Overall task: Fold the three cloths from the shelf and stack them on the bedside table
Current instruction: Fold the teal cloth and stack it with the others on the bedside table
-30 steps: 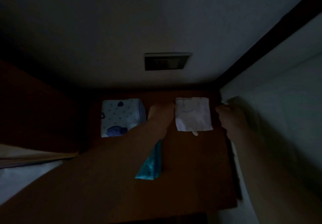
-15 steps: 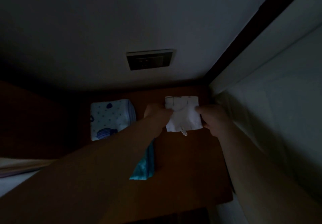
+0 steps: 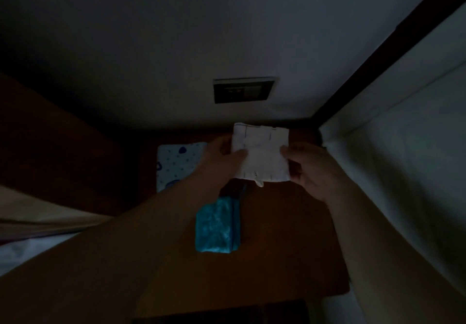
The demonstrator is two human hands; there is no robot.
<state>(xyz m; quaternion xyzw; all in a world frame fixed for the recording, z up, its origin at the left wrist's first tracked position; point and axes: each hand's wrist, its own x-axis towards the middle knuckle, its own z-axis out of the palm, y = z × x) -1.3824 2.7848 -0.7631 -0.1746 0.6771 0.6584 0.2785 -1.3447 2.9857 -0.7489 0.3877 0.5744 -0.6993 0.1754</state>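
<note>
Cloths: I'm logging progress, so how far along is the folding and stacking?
All three are folded and at the table. The dotted cloth and the blue cloth lie apart on it. Both the left hand and the right hand pinch the white cloth. Left: stacking all three into one pile.

The room is very dim and grainy. The white cloth [image 3: 261, 156] between the hands is the brightest patch; the forearms below them sink into shadow. Corners darken, and straight edges right of the hands bow slightly.
</note>
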